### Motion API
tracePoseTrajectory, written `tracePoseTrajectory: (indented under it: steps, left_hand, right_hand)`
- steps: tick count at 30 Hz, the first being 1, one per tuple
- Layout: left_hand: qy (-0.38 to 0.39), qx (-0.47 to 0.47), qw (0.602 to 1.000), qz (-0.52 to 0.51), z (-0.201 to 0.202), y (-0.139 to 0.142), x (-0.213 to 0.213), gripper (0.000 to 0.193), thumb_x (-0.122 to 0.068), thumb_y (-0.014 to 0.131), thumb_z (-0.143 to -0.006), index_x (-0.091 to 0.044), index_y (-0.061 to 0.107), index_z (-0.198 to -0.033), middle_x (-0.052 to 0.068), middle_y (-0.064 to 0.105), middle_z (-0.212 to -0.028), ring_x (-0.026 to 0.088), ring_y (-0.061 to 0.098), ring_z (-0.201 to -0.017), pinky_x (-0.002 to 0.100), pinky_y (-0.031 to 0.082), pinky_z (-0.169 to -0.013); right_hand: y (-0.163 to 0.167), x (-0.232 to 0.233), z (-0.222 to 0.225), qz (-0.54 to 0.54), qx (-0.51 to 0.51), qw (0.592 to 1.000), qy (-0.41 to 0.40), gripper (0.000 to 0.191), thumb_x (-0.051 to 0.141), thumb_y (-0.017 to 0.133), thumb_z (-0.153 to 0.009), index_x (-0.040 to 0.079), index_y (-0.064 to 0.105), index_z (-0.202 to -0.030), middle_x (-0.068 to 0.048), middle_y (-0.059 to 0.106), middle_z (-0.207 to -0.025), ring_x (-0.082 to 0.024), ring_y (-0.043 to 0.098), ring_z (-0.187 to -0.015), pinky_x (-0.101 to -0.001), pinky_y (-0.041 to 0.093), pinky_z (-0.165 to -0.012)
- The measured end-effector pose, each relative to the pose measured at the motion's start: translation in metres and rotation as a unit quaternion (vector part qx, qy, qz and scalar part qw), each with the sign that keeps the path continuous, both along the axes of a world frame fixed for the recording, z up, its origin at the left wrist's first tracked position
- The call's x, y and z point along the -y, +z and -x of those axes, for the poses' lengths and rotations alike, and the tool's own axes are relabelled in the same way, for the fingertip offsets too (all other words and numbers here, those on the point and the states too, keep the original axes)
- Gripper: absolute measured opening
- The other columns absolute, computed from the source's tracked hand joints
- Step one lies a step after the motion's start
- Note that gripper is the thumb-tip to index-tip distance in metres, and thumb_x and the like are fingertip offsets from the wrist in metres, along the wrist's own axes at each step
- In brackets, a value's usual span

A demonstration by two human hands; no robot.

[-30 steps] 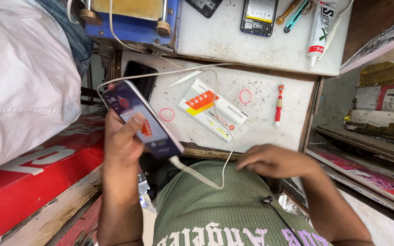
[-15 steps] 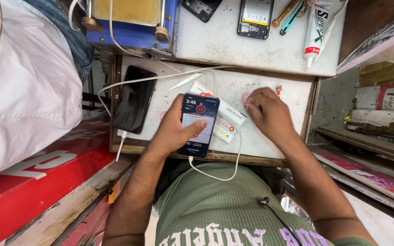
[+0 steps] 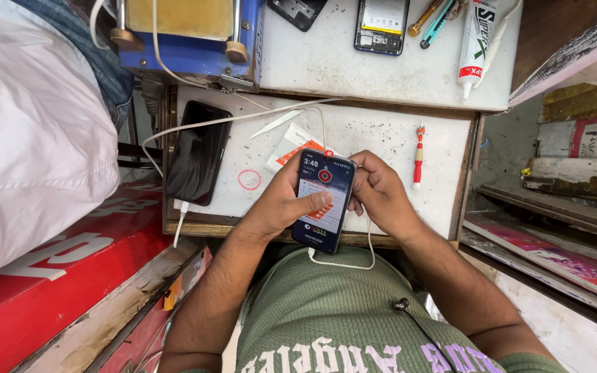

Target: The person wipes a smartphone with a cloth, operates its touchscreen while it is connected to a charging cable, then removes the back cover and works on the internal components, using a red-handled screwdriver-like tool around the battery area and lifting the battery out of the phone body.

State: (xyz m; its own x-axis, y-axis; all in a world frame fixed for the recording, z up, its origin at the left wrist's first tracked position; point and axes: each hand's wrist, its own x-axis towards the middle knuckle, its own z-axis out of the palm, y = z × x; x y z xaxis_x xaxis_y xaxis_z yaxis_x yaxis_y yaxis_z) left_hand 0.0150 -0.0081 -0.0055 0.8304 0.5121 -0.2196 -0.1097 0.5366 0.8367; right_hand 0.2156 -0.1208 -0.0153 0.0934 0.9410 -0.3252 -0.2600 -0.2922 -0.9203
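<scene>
Both hands hold a lit smartphone [image 3: 323, 200] just above the near edge of the white work surface [image 3: 381, 138]. Left hand [image 3: 281, 204] wraps the phone's left side, fingers curled behind, thumb lying across the screen. Right hand [image 3: 381, 193] closes on the right edge, fingers bent around it. A white cable [image 3: 343, 264] runs from the phone's bottom end and loops toward the torso.

Nearby: a second, dark phone [image 3: 198, 153] lies flat at left, plugged in; a small orange-and-white packet [image 3: 288, 146] sits partly under the held phone; a red-handled screwdriver [image 3: 418, 155] lies just right of the right hand.

Judgement: for thumb input, grip should stay two-sided and steady, with slack kept in the cable so its plug is not levered. Whether the right thumb touches the glass — cannot tell, it is hidden behind the phone's edge.
</scene>
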Motion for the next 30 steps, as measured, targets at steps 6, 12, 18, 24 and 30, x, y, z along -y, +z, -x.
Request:
tracePoseTrajectory:
  steps: [6, 12, 18, 24, 30]
  left_hand:
    - [-0.011, 0.075, 0.988, 0.134, 0.007, -0.007, 0.007, 0.068, -0.021, 0.089, -0.085, -0.002, 0.051, -0.138, 0.007, 0.068, -0.118, 0.016, 0.066, -0.111, 0.034, 0.055, -0.1]
    - [-0.048, 0.036, 0.997, 0.054, 0.016, 0.0, 0.007, 0.064, -0.019, 0.086, -0.087, 0.0, 0.052, -0.139, 0.007, 0.069, -0.117, 0.014, 0.066, -0.108, 0.032, 0.054, -0.101]
    - [0.069, -0.063, 0.994, 0.061, -0.009, 0.011, 0.002, 0.057, -0.014, 0.081, -0.092, -0.002, 0.053, -0.14, 0.014, 0.07, -0.099, 0.023, 0.065, -0.084, 0.039, 0.054, -0.074]
    - [0.325, 0.084, 0.941, 0.032, 0.004, 0.033, -0.02, 0.056, -0.011, 0.083, -0.091, -0.005, 0.052, -0.137, 0.006, 0.067, -0.12, 0.017, 0.064, -0.113, 0.036, 0.053, -0.105]
    - [0.385, 0.125, 0.912, 0.071, 0.02, 0.051, -0.032, 0.052, -0.011, 0.083, -0.097, -0.006, 0.052, -0.139, 0.006, 0.064, -0.125, 0.02, 0.063, -0.118, 0.04, 0.052, -0.11]
  right_hand:
    - [-0.014, 0.002, -0.018, -0.056, 0.033, 0.989, 0.135, 0.023, 0.021, 0.06, -0.112, 0.0, 0.062, -0.103, -0.001, 0.061, -0.088, -0.009, 0.054, -0.081, -0.0244, 0.048, -0.071]
    - [0.008, -0.009, -0.062, -0.105, -0.461, 0.88, 0.042, 0.065, 0.058, 0.05, -0.105, 0.003, 0.068, -0.135, 0.009, 0.05, -0.063, -0.011, 0.054, -0.069, -0.0331, 0.044, -0.073]
    - [0.053, -0.002, -0.03, -0.171, 0.312, 0.918, 0.172, 0.063, 0.052, 0.064, -0.09, 0.01, 0.07, -0.137, 0.001, 0.048, -0.062, -0.015, 0.048, -0.054, -0.0331, 0.041, -0.055]
    - [0.059, 0.022, 0.016, -0.244, 0.389, 0.874, 0.159, 0.041, 0.029, 0.081, -0.087, 0.004, 0.073, -0.119, -0.006, 0.069, -0.074, -0.019, 0.065, -0.065, -0.0364, 0.054, -0.064]
    - [0.039, 0.068, -0.013, -0.221, 0.349, 0.902, 0.124, 0.015, 0.014, 0.07, -0.093, -0.001, 0.07, -0.092, -0.011, 0.072, -0.085, -0.022, 0.072, -0.078, -0.0336, 0.059, -0.068]
